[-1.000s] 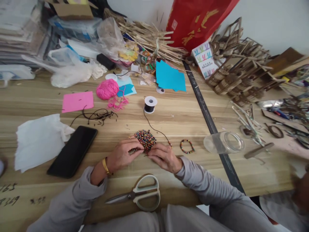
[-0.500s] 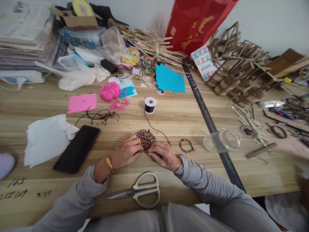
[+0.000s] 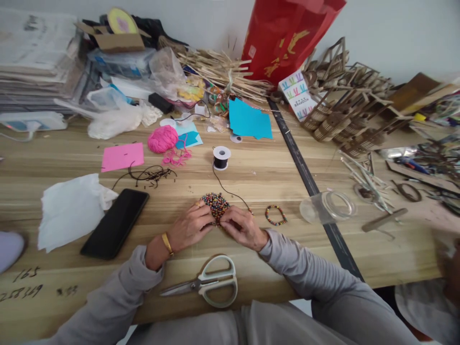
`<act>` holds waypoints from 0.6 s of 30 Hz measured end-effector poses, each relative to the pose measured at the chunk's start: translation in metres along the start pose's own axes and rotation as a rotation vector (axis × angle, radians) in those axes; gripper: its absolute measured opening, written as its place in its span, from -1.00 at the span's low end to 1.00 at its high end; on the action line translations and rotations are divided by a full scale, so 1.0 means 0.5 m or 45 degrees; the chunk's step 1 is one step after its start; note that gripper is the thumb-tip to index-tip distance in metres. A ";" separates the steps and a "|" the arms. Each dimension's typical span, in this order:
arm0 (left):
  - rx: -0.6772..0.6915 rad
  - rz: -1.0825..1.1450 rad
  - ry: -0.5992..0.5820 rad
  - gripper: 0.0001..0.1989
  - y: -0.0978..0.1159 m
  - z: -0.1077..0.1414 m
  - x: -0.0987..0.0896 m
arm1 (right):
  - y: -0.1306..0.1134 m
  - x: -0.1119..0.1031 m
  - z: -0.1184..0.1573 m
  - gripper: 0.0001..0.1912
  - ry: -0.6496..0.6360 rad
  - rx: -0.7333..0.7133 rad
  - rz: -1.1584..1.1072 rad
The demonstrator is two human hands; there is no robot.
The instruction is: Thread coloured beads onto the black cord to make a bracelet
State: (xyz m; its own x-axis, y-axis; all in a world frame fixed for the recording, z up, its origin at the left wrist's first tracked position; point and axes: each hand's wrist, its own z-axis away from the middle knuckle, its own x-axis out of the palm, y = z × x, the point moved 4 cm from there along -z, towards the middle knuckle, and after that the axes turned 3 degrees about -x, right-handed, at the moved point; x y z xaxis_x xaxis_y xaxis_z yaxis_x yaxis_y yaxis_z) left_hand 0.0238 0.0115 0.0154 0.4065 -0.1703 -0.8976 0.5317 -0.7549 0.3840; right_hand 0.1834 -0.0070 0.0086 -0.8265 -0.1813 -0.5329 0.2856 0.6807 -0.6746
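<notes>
Wrapping its spool (image 3: 222, 152), black cord (image 3: 220, 163) curves near round beads (image 3: 214, 203).

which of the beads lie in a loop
Those in the bracelet to the right of the right hand; the other visible ones are heaped in the pile or threaded on the black cord.

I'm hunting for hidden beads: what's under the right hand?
Black cord from the spool reaches the right hand, beside the bead pile; whatever lies beneath the palm is covered.
</notes>
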 end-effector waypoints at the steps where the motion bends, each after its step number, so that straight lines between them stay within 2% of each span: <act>1: 0.000 -0.010 -0.001 -0.85 0.000 -0.001 0.003 | 0.000 0.000 0.000 -0.91 0.004 0.000 0.001; 11: 0.032 -0.083 0.056 -0.85 0.003 -0.005 0.011 | 0.000 -0.004 -0.005 -0.89 0.044 0.041 -0.036; 14: 0.029 0.055 0.154 -0.87 0.004 -0.008 0.005 | 0.000 -0.011 -0.008 -0.87 0.072 0.094 -0.088; 18: -0.034 0.355 0.369 -0.91 -0.002 -0.012 -0.009 | 0.005 -0.017 -0.011 -0.83 0.093 0.177 -0.192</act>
State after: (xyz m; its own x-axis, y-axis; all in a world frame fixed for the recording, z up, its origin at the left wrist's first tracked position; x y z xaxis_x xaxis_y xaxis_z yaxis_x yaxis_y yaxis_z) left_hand 0.0260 0.0169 0.0205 0.7286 -0.1780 -0.6614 0.3886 -0.6877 0.6132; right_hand 0.1884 -0.0001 0.0143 -0.8966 -0.2184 -0.3853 0.2158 0.5443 -0.8107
